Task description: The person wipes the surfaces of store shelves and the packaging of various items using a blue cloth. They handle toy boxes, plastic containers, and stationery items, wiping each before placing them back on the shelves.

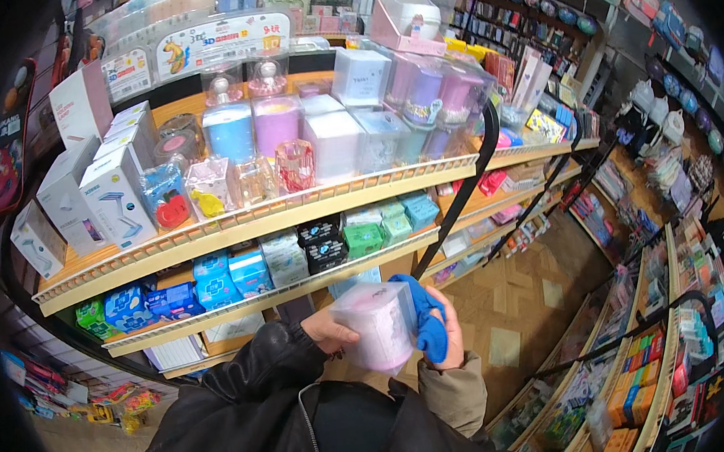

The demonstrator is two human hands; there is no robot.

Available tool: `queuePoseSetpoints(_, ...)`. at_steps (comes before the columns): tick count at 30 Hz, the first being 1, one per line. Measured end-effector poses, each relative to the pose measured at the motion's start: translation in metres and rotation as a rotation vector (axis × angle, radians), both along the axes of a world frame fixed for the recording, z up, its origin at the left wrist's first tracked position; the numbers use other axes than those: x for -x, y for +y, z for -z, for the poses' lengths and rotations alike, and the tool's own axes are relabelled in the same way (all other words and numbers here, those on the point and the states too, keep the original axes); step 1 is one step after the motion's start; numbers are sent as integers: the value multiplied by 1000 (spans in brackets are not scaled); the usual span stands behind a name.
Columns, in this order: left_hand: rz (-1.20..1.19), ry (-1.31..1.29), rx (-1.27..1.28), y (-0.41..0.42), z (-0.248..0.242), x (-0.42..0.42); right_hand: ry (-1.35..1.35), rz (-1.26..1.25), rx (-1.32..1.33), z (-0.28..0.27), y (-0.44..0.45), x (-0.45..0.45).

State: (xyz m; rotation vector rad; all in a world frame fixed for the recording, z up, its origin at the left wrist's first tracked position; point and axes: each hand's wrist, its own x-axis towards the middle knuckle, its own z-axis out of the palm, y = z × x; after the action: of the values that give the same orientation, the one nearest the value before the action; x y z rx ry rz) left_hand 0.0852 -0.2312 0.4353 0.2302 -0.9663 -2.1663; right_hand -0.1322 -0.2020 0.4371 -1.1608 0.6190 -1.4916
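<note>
A clear plastic box with a pink cylindrical item inside (378, 329) is held in front of my chest. My left hand (331, 330) grips its left side, thumb on the near face. In my right hand (448, 330) is a blue cloth (428, 322), which lies against the right side of the box. Past the hands stands a shelf unit; on its upper shelf (310, 202) are a boxed blue cylinder (230, 134), a boxed lilac cylinder (277, 126) and a white box (333, 141).
White lamp boxes (116, 199) fill the upper shelf's left end. Wrapped packs (215, 286) line the shelf below. A black curved rail (489, 148) rises at the shelf's right end. More stocked shelves (638, 389) stand at right, across a wood-patterned floor (517, 290).
</note>
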Motion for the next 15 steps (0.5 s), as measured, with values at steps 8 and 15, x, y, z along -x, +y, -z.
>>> queuePoseSetpoints(8, 135, 23, -33, -1, -7, 13, -330, -385, -55, -12, -18, -3)
queuePoseSetpoints(15, 99, 95, -61, -9, -33, 10, -292, -223, -116, 9, -21, 6)
